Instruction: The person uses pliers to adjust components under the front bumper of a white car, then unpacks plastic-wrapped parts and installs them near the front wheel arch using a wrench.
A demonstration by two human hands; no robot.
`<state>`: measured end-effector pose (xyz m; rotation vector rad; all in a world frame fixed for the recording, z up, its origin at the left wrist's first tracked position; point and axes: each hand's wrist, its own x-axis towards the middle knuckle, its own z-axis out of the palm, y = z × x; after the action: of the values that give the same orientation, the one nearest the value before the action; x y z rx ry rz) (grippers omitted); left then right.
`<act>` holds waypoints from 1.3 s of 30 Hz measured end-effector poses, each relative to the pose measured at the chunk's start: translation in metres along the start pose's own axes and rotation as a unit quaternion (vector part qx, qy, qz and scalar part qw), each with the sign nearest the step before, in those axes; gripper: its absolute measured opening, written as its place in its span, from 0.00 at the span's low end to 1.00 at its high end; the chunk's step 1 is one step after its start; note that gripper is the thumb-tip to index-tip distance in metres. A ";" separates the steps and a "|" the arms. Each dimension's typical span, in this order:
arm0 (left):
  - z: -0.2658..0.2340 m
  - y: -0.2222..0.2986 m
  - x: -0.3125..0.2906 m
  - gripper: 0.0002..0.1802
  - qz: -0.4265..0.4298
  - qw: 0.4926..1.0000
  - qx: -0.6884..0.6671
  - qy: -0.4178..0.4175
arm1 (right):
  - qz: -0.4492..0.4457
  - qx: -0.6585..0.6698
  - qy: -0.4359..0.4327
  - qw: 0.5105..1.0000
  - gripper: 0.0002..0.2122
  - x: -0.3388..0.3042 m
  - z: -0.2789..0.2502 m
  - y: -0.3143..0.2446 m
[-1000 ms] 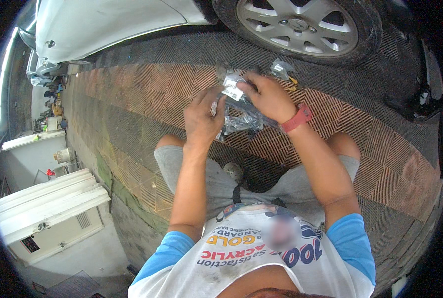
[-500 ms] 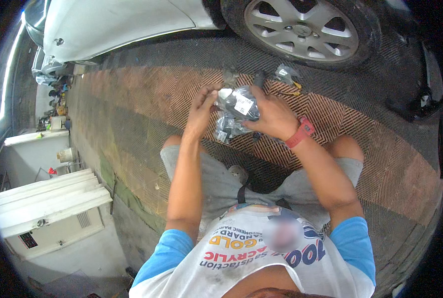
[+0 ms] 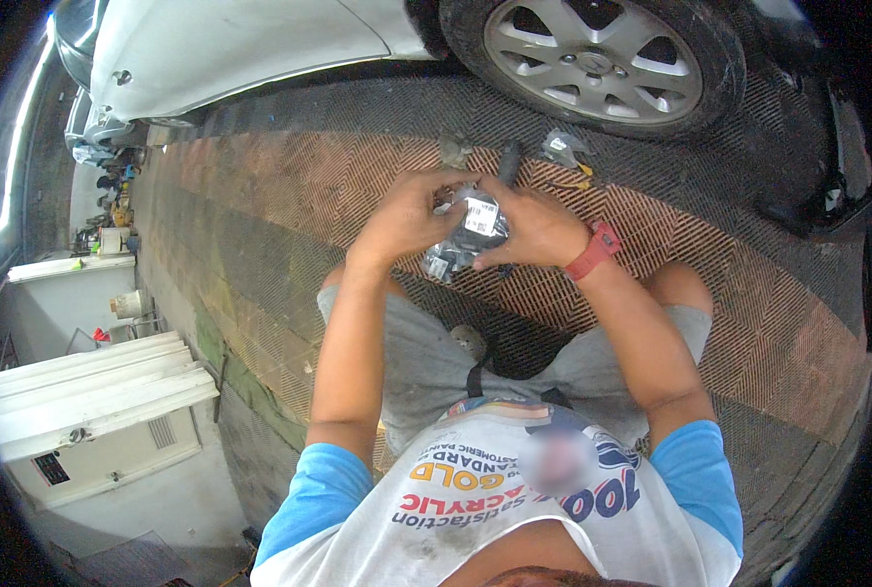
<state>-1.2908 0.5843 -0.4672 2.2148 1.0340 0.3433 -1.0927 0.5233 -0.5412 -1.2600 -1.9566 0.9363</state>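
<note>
Head view: both the left hand and the right hand now grip a clear plastic packet, drawn closer together than a second ago, just below the car wheel; opening seems underway.

Even daylight, fairly bright, strong glare strip at far left edge, car body slightly blown out, soft shade under car wheel, heavy fisheye bend w/ black vignette at rim, centre sharp, shirt patch blurred.
</note>
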 end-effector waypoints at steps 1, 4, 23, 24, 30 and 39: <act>0.001 -0.002 0.001 0.19 0.013 0.999 0.036 0.018 | 0.018 0.011 0.007 1.000 0.34 0.002 -0.001 -0.006; 0.009 -0.016 0.003 0.14 -0.005 0.993 0.078 0.092 | 0.074 -0.023 0.036 0.996 0.34 0.008 0.006 -0.010; 0.025 -0.026 -0.010 0.14 -0.249 0.924 -0.273 0.099 | 0.023 0.015 0.083 0.996 0.28 0.013 0.013 0.032; 0.026 -0.030 -0.012 0.14 -0.233 0.939 -0.231 0.102 | 0.041 0.036 0.063 0.997 0.28 0.013 0.011 0.029; 0.020 -0.030 -0.010 0.12 -0.130 0.973 -0.046 0.184 | 0.063 0.273 -0.013 0.960 0.35 0.010 0.005 0.026; 0.021 -0.003 -0.018 0.14 0.041 0.957 0.179 0.223 | 0.050 0.297 0.013 0.954 0.31 0.015 0.003 0.043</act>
<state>-1.2937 0.5625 -0.4840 2.5763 1.3258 0.7742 -1.0795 0.5491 -0.5765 -1.0086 -1.4312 1.4152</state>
